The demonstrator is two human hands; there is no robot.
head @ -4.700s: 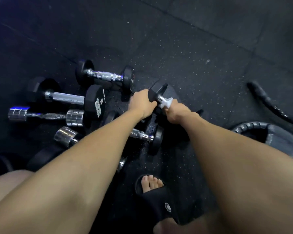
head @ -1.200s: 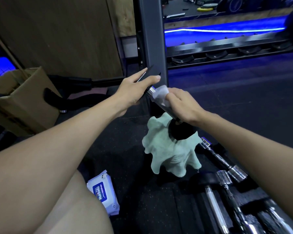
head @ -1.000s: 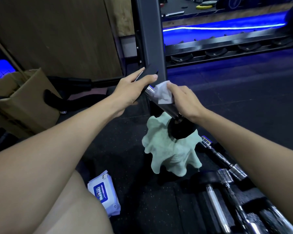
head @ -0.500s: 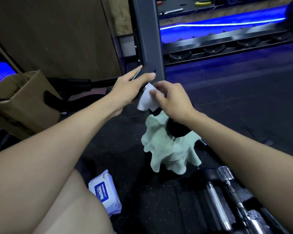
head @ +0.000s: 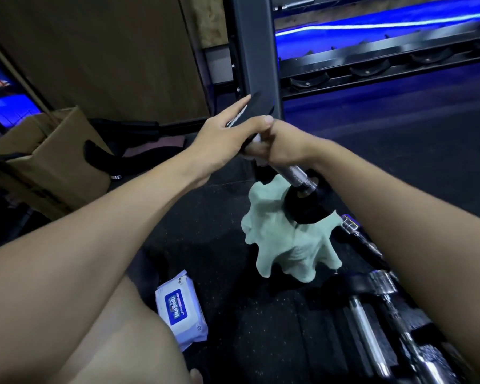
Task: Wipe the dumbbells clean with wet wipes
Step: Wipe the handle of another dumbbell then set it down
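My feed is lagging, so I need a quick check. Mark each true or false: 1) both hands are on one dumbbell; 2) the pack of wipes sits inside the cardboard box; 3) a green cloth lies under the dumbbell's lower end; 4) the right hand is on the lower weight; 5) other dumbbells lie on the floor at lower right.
1) True: the left hand grips the upper weight, the right hand the handle of the dumbbell.
2) False: the pack of wipes lies on the floor, apart from the cardboard box.
3) True: the green cloth is beneath it.
4) False: it is on the handle's top.
5) True: other dumbbells.
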